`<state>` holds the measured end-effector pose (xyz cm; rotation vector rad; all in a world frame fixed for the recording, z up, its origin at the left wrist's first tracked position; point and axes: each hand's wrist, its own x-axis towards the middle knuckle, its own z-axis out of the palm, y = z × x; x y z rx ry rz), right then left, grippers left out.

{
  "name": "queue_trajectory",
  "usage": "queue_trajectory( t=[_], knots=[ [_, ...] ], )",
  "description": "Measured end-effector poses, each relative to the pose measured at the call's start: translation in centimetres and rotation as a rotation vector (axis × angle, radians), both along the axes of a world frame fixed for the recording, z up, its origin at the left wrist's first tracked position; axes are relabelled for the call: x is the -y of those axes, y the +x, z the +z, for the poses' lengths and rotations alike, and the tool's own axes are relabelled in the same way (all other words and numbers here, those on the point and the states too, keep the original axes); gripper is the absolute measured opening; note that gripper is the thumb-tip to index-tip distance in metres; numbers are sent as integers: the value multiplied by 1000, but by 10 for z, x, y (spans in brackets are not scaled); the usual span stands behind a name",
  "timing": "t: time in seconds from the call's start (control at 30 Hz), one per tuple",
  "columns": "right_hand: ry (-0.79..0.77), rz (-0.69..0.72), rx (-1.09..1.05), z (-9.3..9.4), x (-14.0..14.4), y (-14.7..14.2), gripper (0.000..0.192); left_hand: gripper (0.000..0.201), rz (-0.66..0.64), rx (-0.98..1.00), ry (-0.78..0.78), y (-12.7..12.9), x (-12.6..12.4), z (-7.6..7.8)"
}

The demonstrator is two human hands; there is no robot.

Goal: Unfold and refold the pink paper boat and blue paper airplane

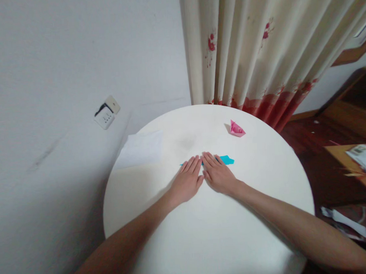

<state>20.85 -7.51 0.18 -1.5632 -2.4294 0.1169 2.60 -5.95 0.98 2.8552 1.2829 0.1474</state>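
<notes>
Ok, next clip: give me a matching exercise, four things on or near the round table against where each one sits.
Things:
1. blue paper
2. pink folded paper
3. white sheet
4. wall socket

Places:
A. on the wall, left of the table
B. at the table's left edge
C. flat under the left hand and right hand
D. alone at the far side, near the curtain

Pairs: 1-C, 2-D, 3-B, 4-A

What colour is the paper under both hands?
Cyan-blue; the folded paper piece pokes out from under the flat left hand and right hand, seen in the head view.
</notes>
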Motion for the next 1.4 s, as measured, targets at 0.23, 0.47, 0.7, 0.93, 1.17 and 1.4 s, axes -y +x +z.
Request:
queue_trajectory(
  t=[0.23, 0.47, 0.7, 0.93, 1.17, 1.4],
  knots=[
    [-6, -122, 4, -4, 0, 4, 65, 57, 4, 4, -10, -1, 0, 0],
    [23, -306, -37, -13, -3, 12, 70, 60, -7, -2, -1, -3, 0, -2],
    [53, -82, -25, -6, 1, 4, 60, 58, 1, -9, 6, 0, 0, 0],
    [27, 46, -8, -4, 5, 0, 57, 58, -8, -6, 20, 0, 0, -2],
    [11, -28, 5, 0, 6, 0, 59, 58, 3, -8, -7, 0, 0, 0],
    [4, -259, 26, -6, 4, 9, 66, 60, 2, -11, -21, 0, 1, 2]
  ],
)
